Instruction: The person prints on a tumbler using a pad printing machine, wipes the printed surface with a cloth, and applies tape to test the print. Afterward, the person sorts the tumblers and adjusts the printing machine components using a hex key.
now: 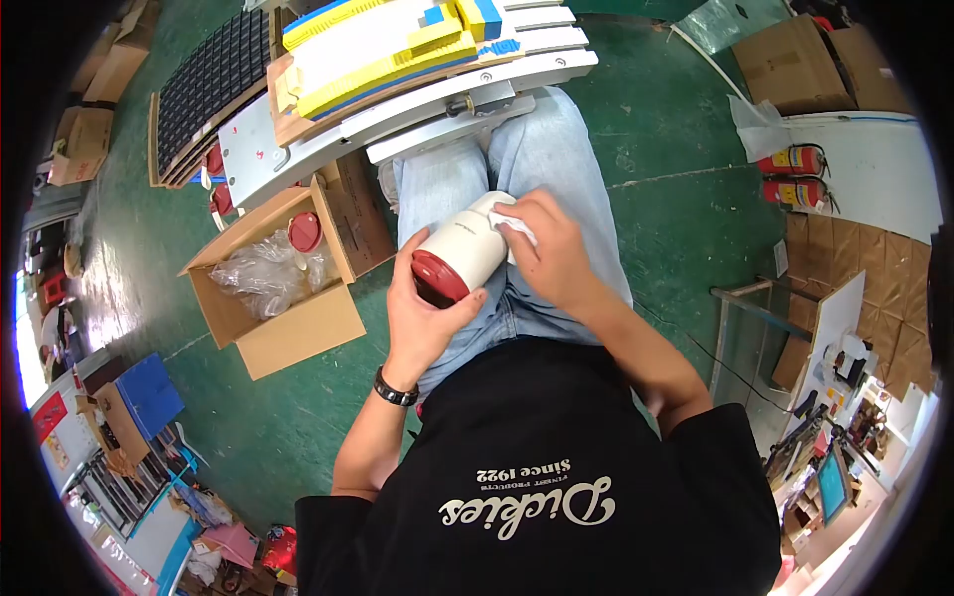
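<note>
One cream container (475,235) | left hand (427,316) is gripping its red end (438,275) | right hand (550,246) is pressing white cloth (515,225) against it

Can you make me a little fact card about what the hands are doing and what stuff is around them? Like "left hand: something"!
left hand: holding a cream container near its dark red end
right hand: pressing a white wipe to the container
wrist: black watch on the left
cardboard box: open, on the floor; clear plastic and a red round thing inside
fire extinguishers: two, red, off to the right
</note>
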